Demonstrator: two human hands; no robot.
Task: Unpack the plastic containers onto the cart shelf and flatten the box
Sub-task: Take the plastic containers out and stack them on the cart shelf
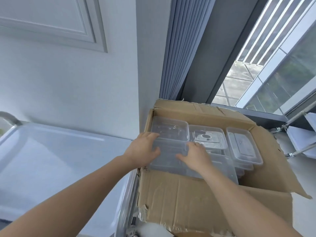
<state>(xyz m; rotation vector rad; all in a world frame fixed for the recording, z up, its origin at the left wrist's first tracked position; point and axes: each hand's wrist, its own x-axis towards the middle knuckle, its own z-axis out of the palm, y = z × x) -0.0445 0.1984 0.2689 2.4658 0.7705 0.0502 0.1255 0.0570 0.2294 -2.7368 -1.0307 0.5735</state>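
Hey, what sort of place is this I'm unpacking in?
Probably an indoor room in a flat or office: a panelled white wall, pleated blue-grey curtains beside a tall window, plus a steel cart and cardboard box of plastic containers.

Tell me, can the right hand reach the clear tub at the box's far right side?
Probably yes. The box is open, and that tub lies on top with nothing covering it. But the right hand and left hand grip the near stack, so it must let go first.
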